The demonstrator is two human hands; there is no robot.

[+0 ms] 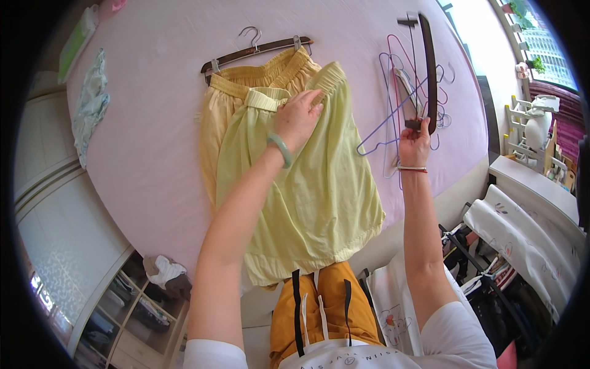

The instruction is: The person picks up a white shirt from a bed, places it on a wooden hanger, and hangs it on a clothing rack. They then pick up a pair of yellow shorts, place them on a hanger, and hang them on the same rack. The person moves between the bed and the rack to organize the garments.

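A pale green skirt [301,190] with a gathered elastic waistband lies over the bed's near edge. My left hand [297,122], a jade-coloured bangle on its wrist, is at the waistband with its fingers closed on the fabric. In my right hand [415,146], a dark wooden clip hanger [429,74] is gripped near one end and held upright, its hook and clips to the left. Partly under the green skirt lies a yellow elastic-waist garment [215,126]. Its waistband is clipped to another dark wooden hanger [258,50], which lies flat.
Several thin blue and pink hangers [384,101] lie beneath and beside the raised hanger on the pink bedsheet [147,123]. A crumpled pale cloth [92,104] is at the bed's left edge. Open shelves [132,295] stand lower left; a covered clothes rack [516,227] stands lower right.
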